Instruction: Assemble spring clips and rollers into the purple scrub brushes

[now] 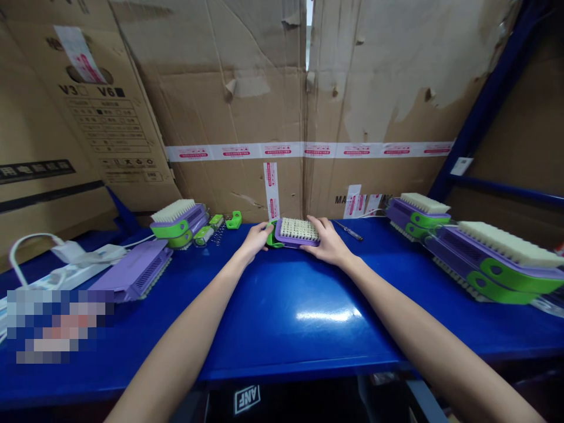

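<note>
A purple brush head (296,232) with cream bristles facing up lies at the far middle of the blue table (282,305). My right hand (328,243) wraps around its right end, fingers curled over the edge. My left hand (255,239) is closed on a green plastic piece (272,237) at the brush's left end, pressed against it. Both arms reach straight forward.
Stacked purple-and-green brushes stand at left (180,222) and in a row at right (480,252). A purple brush body (134,271), a white power strip (79,264), small green parts (234,220), springs (217,234) and a screwdriver (348,230) lie about. Cardboard walls (282,106) close the back.
</note>
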Motion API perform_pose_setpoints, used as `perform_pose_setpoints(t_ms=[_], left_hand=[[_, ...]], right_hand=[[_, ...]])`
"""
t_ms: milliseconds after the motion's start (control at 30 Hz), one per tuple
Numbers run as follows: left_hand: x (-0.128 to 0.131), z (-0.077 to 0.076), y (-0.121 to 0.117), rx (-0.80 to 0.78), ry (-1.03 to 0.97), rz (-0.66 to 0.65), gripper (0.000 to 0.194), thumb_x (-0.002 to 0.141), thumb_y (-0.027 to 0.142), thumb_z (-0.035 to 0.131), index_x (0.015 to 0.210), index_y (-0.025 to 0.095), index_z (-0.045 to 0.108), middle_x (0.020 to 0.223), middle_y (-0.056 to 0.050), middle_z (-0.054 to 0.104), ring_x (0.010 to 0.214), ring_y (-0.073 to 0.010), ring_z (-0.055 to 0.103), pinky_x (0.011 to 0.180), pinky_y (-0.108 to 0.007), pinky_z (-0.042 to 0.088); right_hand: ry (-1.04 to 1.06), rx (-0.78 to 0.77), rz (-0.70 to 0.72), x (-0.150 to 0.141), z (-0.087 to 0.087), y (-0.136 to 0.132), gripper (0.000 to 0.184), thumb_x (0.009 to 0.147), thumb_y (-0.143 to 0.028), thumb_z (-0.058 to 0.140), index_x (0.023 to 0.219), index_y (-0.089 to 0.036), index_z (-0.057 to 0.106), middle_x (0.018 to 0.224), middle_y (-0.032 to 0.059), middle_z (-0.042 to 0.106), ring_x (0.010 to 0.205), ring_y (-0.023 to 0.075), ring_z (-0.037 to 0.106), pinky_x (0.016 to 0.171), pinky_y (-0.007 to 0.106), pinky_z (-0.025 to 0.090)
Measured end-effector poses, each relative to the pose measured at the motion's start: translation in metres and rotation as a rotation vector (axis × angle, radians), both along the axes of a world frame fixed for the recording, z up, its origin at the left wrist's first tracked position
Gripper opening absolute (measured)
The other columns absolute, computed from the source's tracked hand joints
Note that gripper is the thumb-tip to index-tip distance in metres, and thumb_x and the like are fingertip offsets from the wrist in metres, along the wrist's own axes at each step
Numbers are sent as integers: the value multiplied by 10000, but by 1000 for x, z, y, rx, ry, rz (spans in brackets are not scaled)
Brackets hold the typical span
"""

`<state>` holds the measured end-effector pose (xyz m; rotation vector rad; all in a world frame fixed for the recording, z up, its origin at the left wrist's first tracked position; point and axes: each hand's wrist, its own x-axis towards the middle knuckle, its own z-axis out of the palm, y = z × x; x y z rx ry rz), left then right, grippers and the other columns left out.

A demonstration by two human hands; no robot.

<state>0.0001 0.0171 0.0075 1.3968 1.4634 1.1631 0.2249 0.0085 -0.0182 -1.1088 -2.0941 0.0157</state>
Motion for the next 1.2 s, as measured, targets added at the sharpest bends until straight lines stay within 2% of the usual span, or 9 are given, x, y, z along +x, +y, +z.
perform_pose_setpoints(t_ms=[133, 233, 467, 633, 767, 933, 1067, 1200], left_hand=[[1, -2, -2, 42, -17, 3, 291, 827, 305, 604, 1066, 147, 654, 638, -29, 620, 496, -123, 550, 394, -188, 433], [4, -2, -5, 21, -109, 8, 299, 813, 291, 637, 1065, 131, 635, 607, -20, 603, 497, -138, 570, 429, -229, 487], [8, 0, -10, -45, -292, -10, 274, 813, 302, 655, 1029, 150, 582, 705, -50, 644, 583, -164, 635, 510, -286, 563], [8, -2, -8, -66, -381, -87, 328, 793, 360, 676, 1018, 177, 522, 803, -62, 660, 631, -171, 648, 532, -323, 579], [8, -3, -7, -54, -362, -82, 345, 773, 302, 701, 1024, 183, 497, 819, -58, 656, 630, -172, 647, 522, -342, 582], [8, -3, -8, -21, -303, -50, 341, 766, 283, 704, 1020, 180, 502, 763, -31, 643, 600, -145, 631, 511, -297, 574], [6, -4, -8, -8, -270, -40, 348, 735, 273, 729, 1001, 171, 527, 770, -31, 647, 566, -130, 612, 464, -250, 544], [5, -5, -6, 10, -295, -68, 388, 697, 284, 760, 994, 171, 537, 795, -44, 657, 584, -145, 619, 445, -243, 528]], right_hand=[[-12, 7, 10, 0, 0, 0, 856, 683, -380, 729, 1412, -210, 314, 1237, 151, 445, 1181, 323, 440, 967, 508, 437], [-26, 14, 27, 1, 1, 0, 854, 678, -367, 734, 1410, -215, 320, 1251, 150, 426, 1187, 318, 427, 979, 503, 430], [-30, -17, -14, 0, 3, -2, 847, 683, -357, 733, 1408, -208, 322, 1221, 145, 431, 1164, 308, 445, 970, 484, 441], [-74, -16, -60, -2, 4, -5, 836, 697, -363, 718, 1412, -212, 312, 1228, 146, 421, 1161, 318, 440, 921, 476, 478], [-120, -4, -95, -4, 6, -8, 822, 699, -356, 715, 1407, -218, 322, 1235, 150, 417, 1158, 327, 434, 879, 477, 505], [-142, 18, -73, -4, 9, -9, 808, 704, -409, 704, 1395, -204, 341, 1231, 155, 435, 1154, 330, 434, 872, 488, 506], [-3, 15, -27, -2, 9, -8, 696, 766, -486, 626, 1356, -198, 395, 1179, 134, 491, 1132, 299, 475, 940, 476, 459], [181, -6, -7, -5, 6, -6, 680, 751, -521, 637, 1314, -190, 449, 1140, 128, 517, 1112, 288, 502, 986, 471, 414]])
